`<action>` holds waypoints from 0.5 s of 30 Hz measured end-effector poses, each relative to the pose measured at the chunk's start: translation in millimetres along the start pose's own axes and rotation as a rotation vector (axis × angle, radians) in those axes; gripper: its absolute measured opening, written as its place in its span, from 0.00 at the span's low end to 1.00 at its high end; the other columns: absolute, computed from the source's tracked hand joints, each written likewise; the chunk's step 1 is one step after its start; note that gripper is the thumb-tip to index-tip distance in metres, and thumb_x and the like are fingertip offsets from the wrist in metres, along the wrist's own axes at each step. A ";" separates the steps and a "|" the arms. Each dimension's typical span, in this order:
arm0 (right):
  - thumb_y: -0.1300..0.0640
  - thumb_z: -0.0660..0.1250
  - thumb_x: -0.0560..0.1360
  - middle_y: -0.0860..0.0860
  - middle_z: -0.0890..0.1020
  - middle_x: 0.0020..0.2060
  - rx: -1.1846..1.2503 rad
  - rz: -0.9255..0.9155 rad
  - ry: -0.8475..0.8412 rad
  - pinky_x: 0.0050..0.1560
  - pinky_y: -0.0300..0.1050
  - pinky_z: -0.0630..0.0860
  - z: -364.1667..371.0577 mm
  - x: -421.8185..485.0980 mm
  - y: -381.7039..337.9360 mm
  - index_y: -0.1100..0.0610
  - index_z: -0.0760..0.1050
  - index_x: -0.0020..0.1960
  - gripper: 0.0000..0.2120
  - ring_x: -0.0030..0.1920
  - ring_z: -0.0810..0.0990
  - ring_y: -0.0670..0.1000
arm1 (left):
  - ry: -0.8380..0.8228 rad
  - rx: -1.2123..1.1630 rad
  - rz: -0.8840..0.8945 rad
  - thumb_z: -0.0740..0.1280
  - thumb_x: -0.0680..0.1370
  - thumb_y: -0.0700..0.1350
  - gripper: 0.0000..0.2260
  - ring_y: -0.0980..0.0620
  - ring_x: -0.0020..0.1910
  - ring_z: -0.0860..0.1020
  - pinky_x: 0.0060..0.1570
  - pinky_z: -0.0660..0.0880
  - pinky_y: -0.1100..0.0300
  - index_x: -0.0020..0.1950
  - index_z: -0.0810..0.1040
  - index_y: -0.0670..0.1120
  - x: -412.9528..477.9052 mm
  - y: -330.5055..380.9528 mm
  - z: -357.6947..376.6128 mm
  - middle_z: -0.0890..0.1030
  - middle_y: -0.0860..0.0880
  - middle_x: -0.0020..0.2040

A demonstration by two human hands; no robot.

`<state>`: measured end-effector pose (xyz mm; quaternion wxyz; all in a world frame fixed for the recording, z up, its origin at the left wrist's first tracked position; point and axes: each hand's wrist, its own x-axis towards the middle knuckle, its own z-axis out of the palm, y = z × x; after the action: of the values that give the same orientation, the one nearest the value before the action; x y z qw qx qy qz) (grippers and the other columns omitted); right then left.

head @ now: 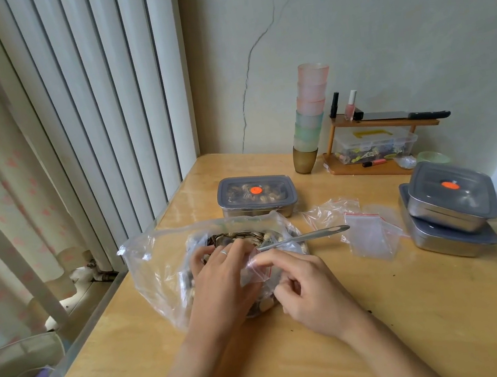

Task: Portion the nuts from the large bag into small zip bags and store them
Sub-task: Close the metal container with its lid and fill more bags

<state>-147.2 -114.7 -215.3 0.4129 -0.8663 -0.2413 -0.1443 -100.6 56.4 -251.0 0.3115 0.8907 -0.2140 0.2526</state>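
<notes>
Two grips: left hand (pixel 221 278) and right hand (pixel 314 289) pinch small zip bag (pixel 254 273) | above large bag (pixel 149 266) | spoon (pixel 308 236) inside

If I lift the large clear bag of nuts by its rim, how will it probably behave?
The large bag is thin, crumpled film, so it would probably sag and fold. The nuts pile in its bottom, so it is likely heavy and could spill through the open mouth. The spoon sticking out over the rim would likely slide off.
</notes>
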 end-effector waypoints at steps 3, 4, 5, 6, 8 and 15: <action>0.74 0.61 0.70 0.30 0.80 0.45 0.021 -0.007 0.003 0.39 0.33 0.71 -0.2 0.3 2.2 0.49 0.80 0.61 0.28 0.36 0.79 0.43 | -0.005 -0.001 -0.031 0.75 0.71 0.48 0.15 0.58 0.44 0.78 0.60 0.59 0.58 0.49 0.69 0.56 0.1 -4.1 0.9 0.78 0.61 0.41; 0.74 0.60 0.71 0.33 0.81 0.48 0.029 -0.013 0.008 0.40 0.34 0.72 0.4 0.0 4.1 0.48 0.80 0.61 0.29 0.37 0.80 0.43 | -0.009 -0.004 -0.038 0.74 0.71 0.48 0.15 0.59 0.44 0.78 0.59 0.58 0.58 0.49 0.69 0.57 -0.1 -4.9 1.0 0.78 0.61 0.40; 0.74 0.60 0.71 0.35 0.81 0.51 0.032 -0.026 0.026 0.40 0.35 0.73 1.2 0.2 5.9 0.48 0.81 0.61 0.29 0.39 0.81 0.42 | -0.009 -0.008 -0.049 0.74 0.71 0.49 0.15 0.60 0.44 0.77 0.59 0.59 0.58 0.49 0.69 0.57 0.3 -6.7 1.9 0.77 0.61 0.39; 0.74 0.60 0.71 0.36 0.80 0.53 0.026 -0.044 0.062 0.40 0.36 0.75 2.2 0.9 8.0 0.48 0.81 0.60 0.28 0.40 0.82 0.42 | -0.010 -0.014 -0.065 0.74 0.70 0.49 0.15 0.60 0.44 0.77 0.59 0.59 0.58 0.50 0.69 0.58 0.7 -8.1 2.0 0.77 0.61 0.39; 0.75 0.61 0.71 0.40 0.79 0.56 -0.015 -0.059 0.206 0.40 0.41 0.77 2.7 3.4 13.4 0.51 0.82 0.57 0.25 0.40 0.82 0.45 | 0.019 -0.039 -0.110 0.74 0.70 0.50 0.14 0.60 0.44 0.77 0.56 0.59 0.58 0.51 0.71 0.57 2.1 -12.3 0.7 0.78 0.62 0.39; 0.62 0.64 0.79 0.52 0.83 0.40 0.268 0.862 0.634 0.33 0.46 0.74 -27.3 5.3 50.7 0.55 0.74 0.46 0.05 0.31 0.80 0.53 | 0.127 -0.212 -0.266 0.77 0.74 0.48 0.14 0.65 0.41 0.77 0.36 0.69 0.71 0.45 0.71 0.56 2.5 -19.2 -11.2 0.79 0.64 0.38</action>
<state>-116.8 -162.0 -228.8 0.5937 -0.7407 0.2552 -0.1839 -91.9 77.0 -250.5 0.4472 0.8556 -0.0998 0.2408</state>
